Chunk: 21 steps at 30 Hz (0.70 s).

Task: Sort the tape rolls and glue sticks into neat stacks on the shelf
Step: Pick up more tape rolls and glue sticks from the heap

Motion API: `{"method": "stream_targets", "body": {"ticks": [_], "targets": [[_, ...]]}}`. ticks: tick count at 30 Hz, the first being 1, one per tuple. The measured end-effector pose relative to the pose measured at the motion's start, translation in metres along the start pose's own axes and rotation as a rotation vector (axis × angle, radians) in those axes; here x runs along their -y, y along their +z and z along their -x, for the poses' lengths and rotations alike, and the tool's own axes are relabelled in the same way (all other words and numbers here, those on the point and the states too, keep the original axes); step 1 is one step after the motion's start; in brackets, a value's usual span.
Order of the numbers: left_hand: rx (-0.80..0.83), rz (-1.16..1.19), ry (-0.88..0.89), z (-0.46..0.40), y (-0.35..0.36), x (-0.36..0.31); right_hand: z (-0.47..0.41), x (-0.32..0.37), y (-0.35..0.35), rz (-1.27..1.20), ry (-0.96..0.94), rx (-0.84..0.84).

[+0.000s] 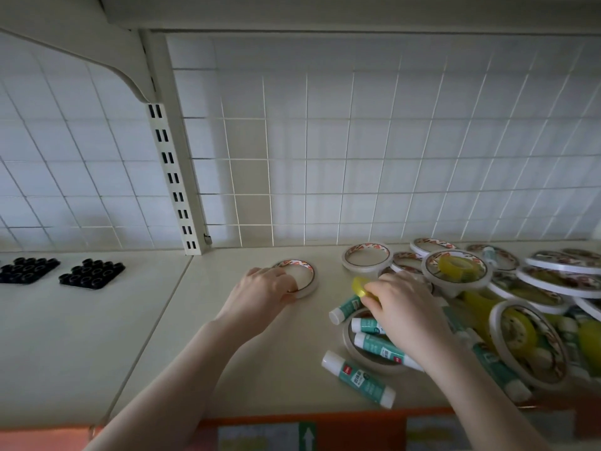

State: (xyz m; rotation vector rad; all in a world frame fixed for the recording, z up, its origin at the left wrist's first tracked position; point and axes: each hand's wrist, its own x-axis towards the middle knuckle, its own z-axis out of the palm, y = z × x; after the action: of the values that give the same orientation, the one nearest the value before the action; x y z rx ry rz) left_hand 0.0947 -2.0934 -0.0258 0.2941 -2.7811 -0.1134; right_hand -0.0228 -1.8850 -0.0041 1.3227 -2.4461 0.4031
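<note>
Head view, looking down onto a cream shelf [260,369] backed by a white wire grid [357,141].

Left hand [260,292]: palm down, fingers curled over the near-left rim of a single white tape roll [300,276]. The roll lies flat on the shelf, alone, left of the main pile and well apart from it. Its printed inner label shows on the far side.

Right hand [403,307]: fingers bent, pinching a small yellow roll [359,286] at the left edge of the pile. The roll is tilted up on edge, partly hidden by the fingertips.

Pile [504,288] fills the right side of the shelf: many flat white tape rolls overlapping, some with yellow rolls sitting in or on them, glue sticks mixed in. One white roll [366,257] lies flat at the far left of the pile, near the grid.

Glue sticks, teal body with white caps: one [357,379] lies loose on the near shelf, angled. Two more [377,343] lie inside a white roll under the right wrist. Another [344,309] pokes out left, just below the yellow roll.

Far left, past the shelf seam: two black moulded trays [91,271] lying flat, side by side.

Slotted upright post [172,177] stands at the seam. Orange strip [325,421] runs along the near shelf edge.
</note>
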Motion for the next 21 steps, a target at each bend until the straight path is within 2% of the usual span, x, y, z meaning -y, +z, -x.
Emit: {"method": "stream_targets", "body": {"ticks": [6,13,18,21], "targets": [[-0.077,-0.053,0.034,0.004,-0.014,-0.002,-0.010,0.003,0.001,0.037,0.022,0.027],[-0.167,-0.069,-0.017,0.028,-0.033,0.000,-0.011,0.007,0.003,0.142,-0.066,-0.010],[-0.224,-0.125,-0.071,0.042,-0.042,0.001,-0.011,0.006,0.003,-0.005,-0.168,-0.260],[-0.266,-0.126,-0.077,0.052,-0.048,0.004,-0.012,0.013,0.003,-0.072,-0.244,-0.308]]}}
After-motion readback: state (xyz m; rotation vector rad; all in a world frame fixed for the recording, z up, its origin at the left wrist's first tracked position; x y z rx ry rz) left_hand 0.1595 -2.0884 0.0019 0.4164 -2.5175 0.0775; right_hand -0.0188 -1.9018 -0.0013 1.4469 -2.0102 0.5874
